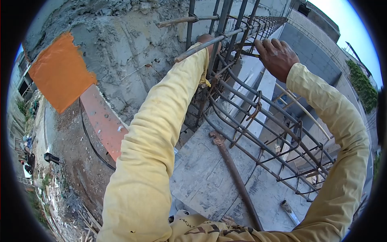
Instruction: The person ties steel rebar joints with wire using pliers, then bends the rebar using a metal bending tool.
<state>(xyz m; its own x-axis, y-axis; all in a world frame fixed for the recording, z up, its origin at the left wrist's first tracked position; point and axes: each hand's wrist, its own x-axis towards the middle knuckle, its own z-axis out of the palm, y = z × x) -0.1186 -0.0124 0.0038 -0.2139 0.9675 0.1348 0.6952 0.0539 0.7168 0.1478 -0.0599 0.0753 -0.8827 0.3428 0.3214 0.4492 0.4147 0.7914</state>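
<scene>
My right hand [277, 57] is closed around the dark handles of a pair of pincers [250, 54], whose jaw end reaches in among the upright rebars [221, 28]. My left hand [206, 38] is in behind a slanting rebar [201, 47] at the same joint, its fingers mostly hidden by the steel. Just below both hands, a cage of bent rebars [278, 117] runs down to the right, tied with stirrups. A twisted loop of rusty wire [254, 109] hangs on its upper bars.
A rusty metal bar [238, 177] lies on grey formwork boards [197, 173] below me. Nearby is a short pipe-like piece [289, 212]. Rough concrete wall [137, 52] rises at the left, with an orange sheet [62, 74] against it. Rubble-strewn ground [76, 161] lies far below.
</scene>
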